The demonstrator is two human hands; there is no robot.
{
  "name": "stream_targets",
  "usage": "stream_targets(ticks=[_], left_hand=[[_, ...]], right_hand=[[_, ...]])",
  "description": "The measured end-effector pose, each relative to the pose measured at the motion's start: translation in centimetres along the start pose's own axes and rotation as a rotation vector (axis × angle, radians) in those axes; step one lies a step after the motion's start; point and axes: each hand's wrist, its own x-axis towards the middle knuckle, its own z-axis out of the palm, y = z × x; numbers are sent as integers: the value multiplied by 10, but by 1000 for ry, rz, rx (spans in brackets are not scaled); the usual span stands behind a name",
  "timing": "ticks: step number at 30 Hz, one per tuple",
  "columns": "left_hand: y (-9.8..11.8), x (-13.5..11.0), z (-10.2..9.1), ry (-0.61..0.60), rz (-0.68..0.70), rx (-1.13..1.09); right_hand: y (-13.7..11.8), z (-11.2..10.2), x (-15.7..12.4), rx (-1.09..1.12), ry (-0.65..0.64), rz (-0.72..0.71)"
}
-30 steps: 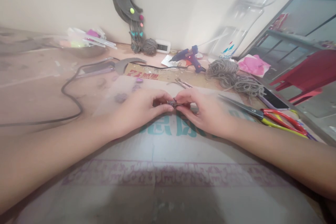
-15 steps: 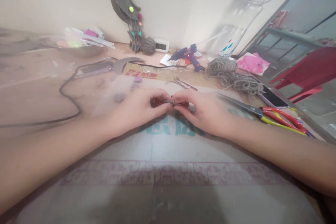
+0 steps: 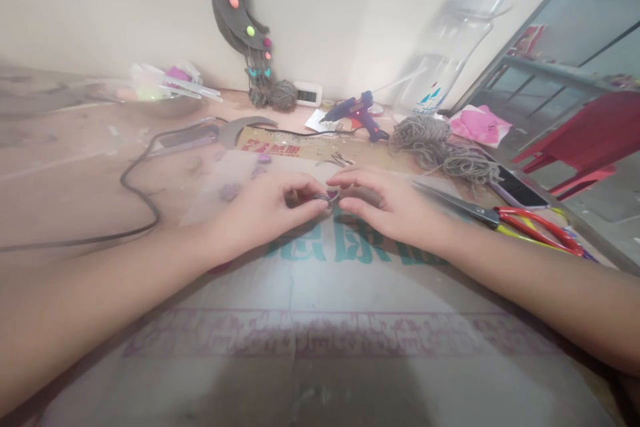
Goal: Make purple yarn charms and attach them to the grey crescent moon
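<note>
My left hand (image 3: 287,203) pinches a small piece of grey yarn (image 3: 329,199) between thumb and fingertips, over the printed sheet. A short end of the yarn sticks out past the fingertips. Just to the right, my right hand (image 3: 385,203) has its thumb and fingers apart, close to the yarn end with nothing clearly held. A small dark pink bit (image 3: 332,193) shows behind the yarn; its kind is too small to make out. Tweezers (image 3: 343,159) lie behind the hands. Scissors (image 3: 493,215) with red and yellow handles lie beside my right forearm.
A blue glue gun (image 3: 355,113) stands at the back, near grey yarn skeins (image 3: 425,137) and a clear jug (image 3: 445,60). A phone (image 3: 523,187) lies at right. A black cord (image 3: 125,180) crosses the left side, before a bowl (image 3: 165,107). A decorated grey crescent (image 3: 230,7) leans on the wall.
My right hand's thumb and fingers have parted and drawn slightly right, off the yarn. My left hand still pinches it. The camera view has shifted slightly.
</note>
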Motion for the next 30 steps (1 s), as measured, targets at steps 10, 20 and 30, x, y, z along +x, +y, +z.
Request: stream_targets(ticks=[10, 20, 30], left_hand=[[-3, 0, 0, -13, 30, -31], [-1, -4, -3, 18, 112, 24], [-2, -2, -2, -24, 25, 38]], right_hand=[[-2, -1, 5, 203, -24, 184], [-6, -3, 7, 280, -63, 365], [-6, -3, 4, 278, 79, 273]])
